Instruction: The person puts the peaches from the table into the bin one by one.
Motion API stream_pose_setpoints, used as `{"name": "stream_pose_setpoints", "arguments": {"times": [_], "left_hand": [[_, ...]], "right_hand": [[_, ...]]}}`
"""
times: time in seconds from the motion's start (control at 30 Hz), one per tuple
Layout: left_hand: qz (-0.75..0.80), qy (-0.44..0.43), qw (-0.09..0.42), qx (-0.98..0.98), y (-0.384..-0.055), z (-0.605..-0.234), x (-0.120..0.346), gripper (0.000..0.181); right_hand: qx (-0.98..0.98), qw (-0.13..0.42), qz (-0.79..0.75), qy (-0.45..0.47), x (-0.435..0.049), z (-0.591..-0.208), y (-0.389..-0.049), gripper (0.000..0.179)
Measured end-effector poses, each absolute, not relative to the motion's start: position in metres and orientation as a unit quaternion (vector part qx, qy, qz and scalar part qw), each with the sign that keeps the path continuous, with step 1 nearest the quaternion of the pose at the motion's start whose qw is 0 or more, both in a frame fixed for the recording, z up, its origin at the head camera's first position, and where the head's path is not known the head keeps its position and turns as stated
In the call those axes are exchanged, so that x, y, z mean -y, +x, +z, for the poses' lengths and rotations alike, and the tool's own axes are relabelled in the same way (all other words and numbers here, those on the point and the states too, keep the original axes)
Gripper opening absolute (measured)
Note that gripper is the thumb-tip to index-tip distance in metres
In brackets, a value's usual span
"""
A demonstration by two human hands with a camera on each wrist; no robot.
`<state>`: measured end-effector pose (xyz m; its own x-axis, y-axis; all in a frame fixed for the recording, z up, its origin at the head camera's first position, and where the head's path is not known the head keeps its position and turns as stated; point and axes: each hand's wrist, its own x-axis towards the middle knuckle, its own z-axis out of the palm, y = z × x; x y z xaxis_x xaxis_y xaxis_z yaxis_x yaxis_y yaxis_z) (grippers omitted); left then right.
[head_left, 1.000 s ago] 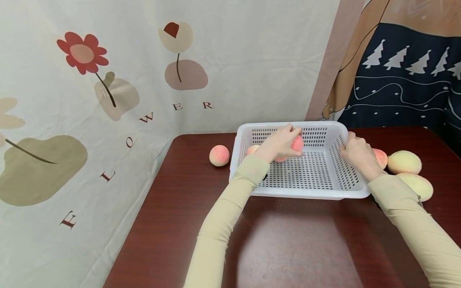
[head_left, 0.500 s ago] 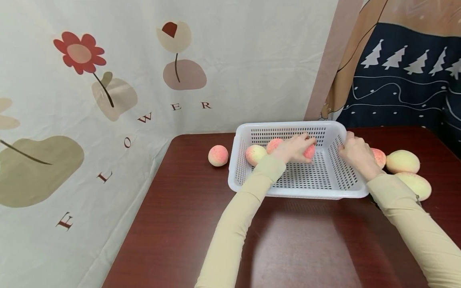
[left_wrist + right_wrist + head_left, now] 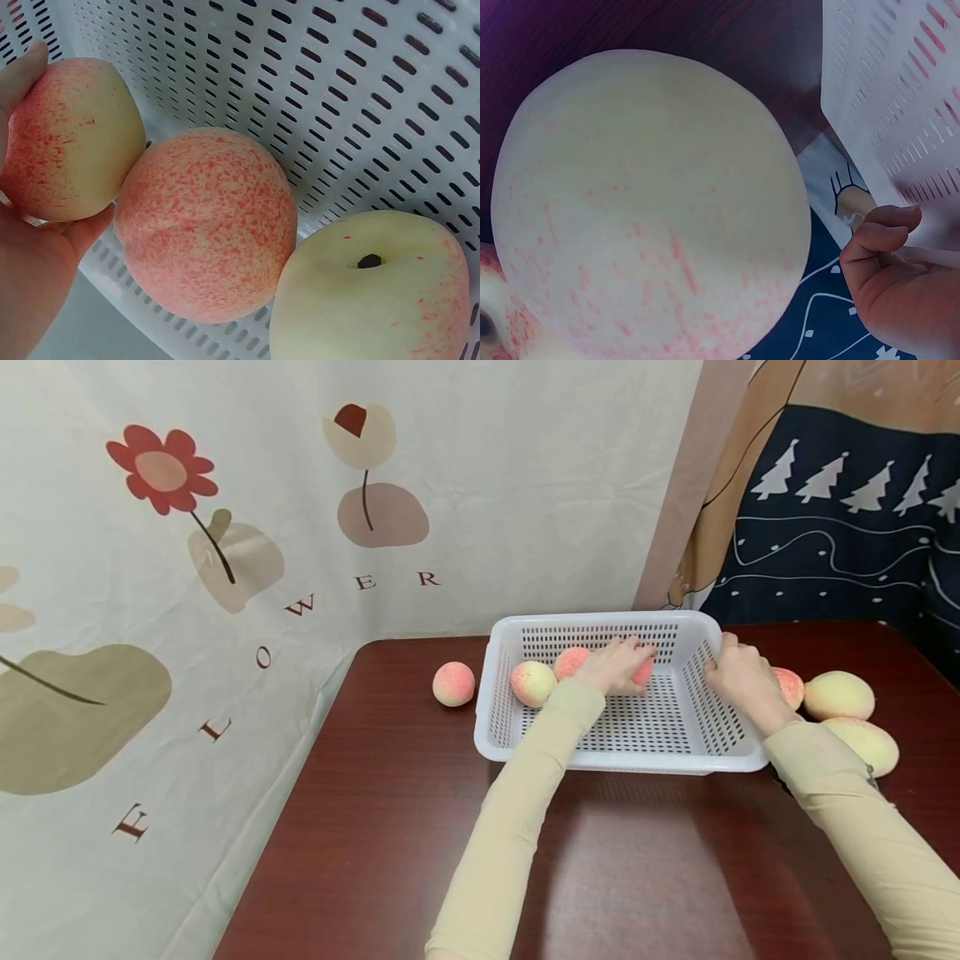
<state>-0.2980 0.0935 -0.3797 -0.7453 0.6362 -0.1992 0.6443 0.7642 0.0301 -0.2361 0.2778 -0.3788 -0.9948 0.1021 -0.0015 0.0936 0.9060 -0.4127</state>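
Inside a white perforated plastic basket (image 3: 600, 763), my left hand (image 3: 617, 667) grips a red-and-yellow peach (image 3: 75, 142), fingers and thumb curled on either side of it. The held peach sits low over the basket floor. Against it, in the left wrist view, lies a speckled pink peach (image 3: 206, 225), then a paler yellow peach (image 3: 367, 292) with a dark stem hole. My right hand (image 3: 746, 685) holds the basket's right end, its fingers curled at the rim in the right wrist view.
One pink peach (image 3: 453, 684) lies on the dark red table (image 3: 375, 827) left of the basket. To the right, beside my right forearm, are a reddish peach (image 3: 790, 688) and two pale ones, the rear (image 3: 839, 695) and the front (image 3: 862, 746). A printed curtain (image 3: 525, 485) hangs behind.
My left hand has carried its peach rightward and down within the basket, uncovering the two other peaches there. Over the last half second it barely moves. The right hand stays on the basket.
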Motion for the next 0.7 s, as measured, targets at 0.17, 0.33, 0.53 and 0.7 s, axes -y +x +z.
{"name": "stream_pose_setpoints", "arguments": {"times": [0.17,0.33,0.53,0.7], "left_hand": [[-0.045,0.347,0.066,-0.935,-0.2989,-0.3817,-0.0947,0.06],[-0.054,0.346,0.055,-0.935,-0.2999,-0.3818,-0.0938,0.054],[-0.071,0.351,0.042,-0.933,-0.3005,-0.3784,-0.0939,0.049],[-0.076,0.356,0.041,-0.931,-0.2996,-0.3734,-0.0936,0.047]], "right_hand": [[0.976,0.01,0.212,-0.05,-0.2769,-0.3782,-0.2364,0.056],[0.976,0.007,0.21,-0.051,-0.2764,-0.3781,-0.2364,0.056],[0.977,0.003,0.204,-0.054,-0.2772,-0.3785,-0.2367,0.057],[0.978,-0.001,0.203,-0.055,-0.2772,-0.3778,-0.2368,0.057]]}}
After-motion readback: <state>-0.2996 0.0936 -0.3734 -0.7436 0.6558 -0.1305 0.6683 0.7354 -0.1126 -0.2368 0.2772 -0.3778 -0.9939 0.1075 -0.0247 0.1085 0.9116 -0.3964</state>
